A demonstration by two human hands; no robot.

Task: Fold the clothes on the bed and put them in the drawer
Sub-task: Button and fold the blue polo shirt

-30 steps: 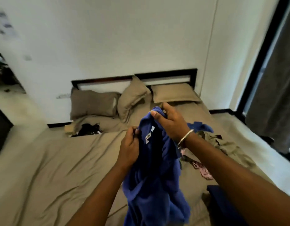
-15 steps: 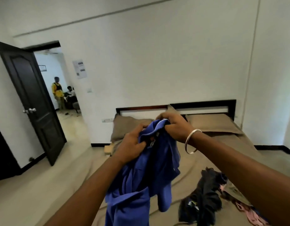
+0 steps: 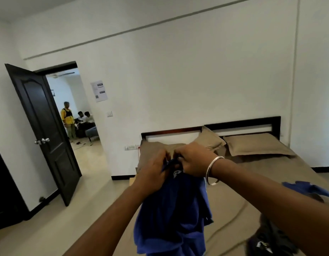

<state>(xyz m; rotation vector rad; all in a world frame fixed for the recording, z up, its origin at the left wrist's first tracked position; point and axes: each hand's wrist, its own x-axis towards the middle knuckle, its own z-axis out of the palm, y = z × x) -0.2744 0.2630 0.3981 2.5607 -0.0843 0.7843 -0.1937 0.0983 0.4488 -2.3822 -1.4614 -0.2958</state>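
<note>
Both hands meet at the top edge of the blue garment [image 3: 171,215]: the left hand [image 3: 152,169] and the right hand [image 3: 194,162] each pinch the cloth near its label, fingers curled. It hangs in the air above the bed [image 3: 282,170], at about 6 o'clock from the hands. I judge it light, soft and limp, so it will sag. Better to hold it at two shoulder seams, well apart. More clothes [image 3: 271,239] lie at 4 o'clock.
</note>
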